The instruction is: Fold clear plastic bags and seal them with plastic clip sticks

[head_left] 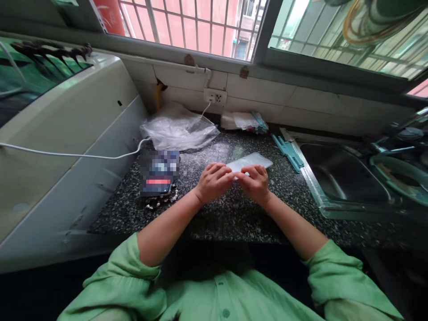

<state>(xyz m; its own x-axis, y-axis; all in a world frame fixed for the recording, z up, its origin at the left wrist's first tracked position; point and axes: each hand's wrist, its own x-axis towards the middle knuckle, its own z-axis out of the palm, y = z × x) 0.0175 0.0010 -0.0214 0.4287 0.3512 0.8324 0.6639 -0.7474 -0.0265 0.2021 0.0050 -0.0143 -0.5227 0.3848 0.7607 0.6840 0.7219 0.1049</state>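
Observation:
A flat, whitish translucent plastic sleeve (252,161) slants away from me just above or on the dark speckled counter. My left hand (216,182) pinches its near edge from the left, fingers curled. From the other side my right hand (253,183) grips the same edge, and the thumbs almost meet in the middle. Whether anything lies inside the sleeve I cannot tell. Farther back, near the wall, rests a small stack of flat packets with light-blue parts (245,121).
A blurred-out phone (159,174) with a beaded strap and a white cable lies left. Behind it sits a crumpled clear plastic bag (180,127). Light-blue plastic strips (288,151) lie beside the steel sink (344,174) at right. A pale appliance (83,133) borders the counter's left.

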